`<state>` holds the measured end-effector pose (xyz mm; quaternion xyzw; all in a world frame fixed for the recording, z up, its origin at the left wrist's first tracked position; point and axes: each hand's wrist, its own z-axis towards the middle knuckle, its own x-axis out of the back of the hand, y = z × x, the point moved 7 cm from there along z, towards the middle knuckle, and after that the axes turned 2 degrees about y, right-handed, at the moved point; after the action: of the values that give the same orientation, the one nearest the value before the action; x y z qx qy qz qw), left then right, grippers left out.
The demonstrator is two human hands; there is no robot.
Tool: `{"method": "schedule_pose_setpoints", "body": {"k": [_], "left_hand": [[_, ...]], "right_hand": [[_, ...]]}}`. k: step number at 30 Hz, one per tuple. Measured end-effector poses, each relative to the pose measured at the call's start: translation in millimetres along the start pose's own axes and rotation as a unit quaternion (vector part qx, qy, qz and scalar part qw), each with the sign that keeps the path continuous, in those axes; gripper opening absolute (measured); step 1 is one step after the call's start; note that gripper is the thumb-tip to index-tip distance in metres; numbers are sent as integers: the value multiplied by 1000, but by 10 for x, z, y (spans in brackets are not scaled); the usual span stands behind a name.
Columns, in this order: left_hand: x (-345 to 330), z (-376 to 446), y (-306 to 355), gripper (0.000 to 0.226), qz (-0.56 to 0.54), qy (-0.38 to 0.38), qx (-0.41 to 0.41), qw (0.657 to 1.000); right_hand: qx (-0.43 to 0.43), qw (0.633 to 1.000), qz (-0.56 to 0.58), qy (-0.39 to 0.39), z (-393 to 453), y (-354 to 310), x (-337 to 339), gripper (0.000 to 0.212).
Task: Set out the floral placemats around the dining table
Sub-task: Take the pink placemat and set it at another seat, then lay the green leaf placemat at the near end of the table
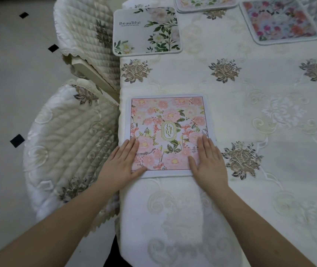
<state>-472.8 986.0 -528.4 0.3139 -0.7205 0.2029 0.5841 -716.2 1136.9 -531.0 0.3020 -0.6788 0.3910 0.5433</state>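
Note:
A pink floral placemat [168, 120] with a "Garden" oval lies flat near the table's left edge. My left hand [124, 162] rests flat on its near left corner, and my right hand [208, 162] lies flat on its near right corner, fingers together and holding nothing. Farther along the left edge sits a white placemat [146, 31] with green leaves and the word "Beautiful". A bright multicolour floral placemat [279, 20] lies at the far right. Another pale floral placemat [205, 2] is cut off by the top edge.
The table carries a cream embroidered tablecloth [259, 116] with brown flower motifs. Two quilted cream chairs stand at the left, one near [67, 147] and one far [84, 29]. White floor tiles with black diamonds [17, 140] lie beyond.

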Motion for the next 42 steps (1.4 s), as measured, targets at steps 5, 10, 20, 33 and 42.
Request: {"method": "schedule_pose_setpoints", "body": {"k": [5, 10, 20, 33, 42], "left_hand": [[40, -56, -47, 92, -8, -20, 21, 1000], [173, 30, -39, 104, -13, -96, 37, 995], [1004, -328, 129, 62, -5, -134, 8, 991], [1666, -2414, -1236, 89, -24, 37, 23, 999], [1642, -3680, -2341, 103, -48, 47, 111, 992]], "right_hand": [[-26, 999, 19, -20, -64, 85, 59, 74], [-24, 995, -32, -89, 43, 49, 201, 73], [-36, 990, -41, -130, 6, -501, 855, 65], [53, 998, -9, -43, -1390, -2781, 1380, 56], [156, 986, -49, -21, -2016, -4296, 1260, 56]]}}
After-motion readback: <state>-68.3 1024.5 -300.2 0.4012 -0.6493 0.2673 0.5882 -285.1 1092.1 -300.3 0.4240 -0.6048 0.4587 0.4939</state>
